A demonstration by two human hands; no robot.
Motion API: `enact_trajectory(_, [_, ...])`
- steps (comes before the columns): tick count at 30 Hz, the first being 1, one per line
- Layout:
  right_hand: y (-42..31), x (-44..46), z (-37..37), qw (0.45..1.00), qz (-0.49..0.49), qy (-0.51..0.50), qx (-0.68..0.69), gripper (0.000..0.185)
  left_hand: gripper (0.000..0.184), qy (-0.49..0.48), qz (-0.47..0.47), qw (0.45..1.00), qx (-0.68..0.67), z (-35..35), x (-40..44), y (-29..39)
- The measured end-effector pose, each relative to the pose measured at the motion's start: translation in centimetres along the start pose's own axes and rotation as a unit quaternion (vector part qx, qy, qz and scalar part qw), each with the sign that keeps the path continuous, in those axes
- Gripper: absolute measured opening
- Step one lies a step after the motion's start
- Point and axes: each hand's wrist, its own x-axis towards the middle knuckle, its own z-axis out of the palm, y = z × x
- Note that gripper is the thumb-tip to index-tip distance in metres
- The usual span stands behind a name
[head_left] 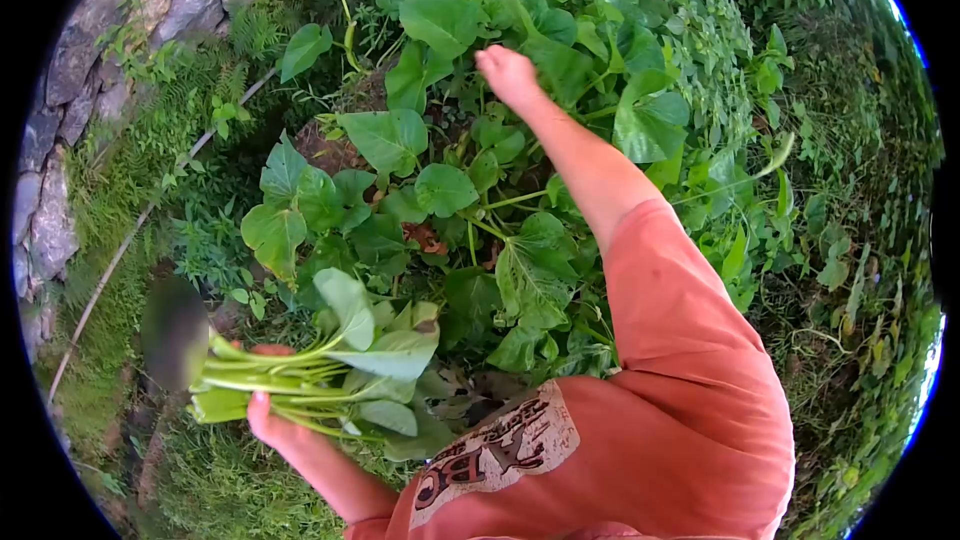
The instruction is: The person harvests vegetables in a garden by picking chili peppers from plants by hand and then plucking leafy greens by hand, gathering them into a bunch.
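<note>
A bunch of cut leafy stems (300, 380) lies across my left hand (268, 418), which is closed around the pale green stalks. The broad leaves of the bunch point right, toward my shirt, and the stalk ends point left. My right hand (508, 75) reaches out among the broad-leaved plants (440, 190), beside a large green leaf (440, 18). Its fingers look curled together; whatever is between them is hidden.
A stone wall (75, 70) stands at the upper left. A thin hose or pole (150, 205) runs diagonally through the low weeds. Dense greenery (840, 190) covers the right side. One long stem (740, 175) sticks out near my right sleeve.
</note>
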Motion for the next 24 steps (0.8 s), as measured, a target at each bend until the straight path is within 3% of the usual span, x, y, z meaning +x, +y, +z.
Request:
enact_trajectory(1, [2.5, -0.6, -1.0, 0.997, -0.034, 0.062, 0.017, 0.027, 0.057, 0.016, 0.018, 1.000, 0.005, -2.2, -0.5, 0.1])
enact_trajectory(2, [4.9, -0.7, -1.2, 0.992, -0.006, 0.110, 0.063, 0.027, 0.058, 0.033, 0.023, 0.999, -0.005, -3.3, -0.8, 0.1])
enact_trajectory(4, [9.6, -2.2, -1.9, 0.972, -0.110, 0.203, -0.054, 0.025, 0.059, 0.063, 0.035, 0.997, 0.000, -2.1, -0.8, 0.8])
enact_trajectory(5, [10.8, -3.8, -2.3, 0.978, -0.069, 0.162, -0.110, 0.022, 0.062, 0.082, 0.033, 0.996, 0.006, -2.0, -0.7, 0.8])
enact_trajectory(6, [12.3, -5.4, -2.7, 0.972, -0.115, 0.128, -0.158, 0.019, 0.062, 0.084, 0.026, 0.996, 0.007, -1.9, -0.5, 1.2])
enact_trajectory(8, [13.0, -8.4, -2.9, 0.967, -0.100, 0.063, -0.224, 0.010, 0.064, 0.091, 0.018, 0.995, 0.026, -2.0, 0.2, 1.1])
enact_trajectory(13, [13.7, -14.2, -1.9, 0.878, -0.160, -0.078, -0.445, 0.012, 0.068, 0.077, -0.013, 0.997, -0.001, -1.4, 1.9, 0.7])
enact_trajectory(18, [12.4, -14.1, -1.6, 0.879, -0.153, -0.105, -0.439, 0.014, 0.067, 0.044, -0.023, 0.999, 0.017, -1.6, 3.0, 0.5])
enact_trajectory(24, [12.8, -14.8, -0.9, 0.879, -0.140, -0.275, -0.364, 0.024, 0.068, 0.051, -0.036, 0.998, 0.011, -1.8, 3.4, 0.3])
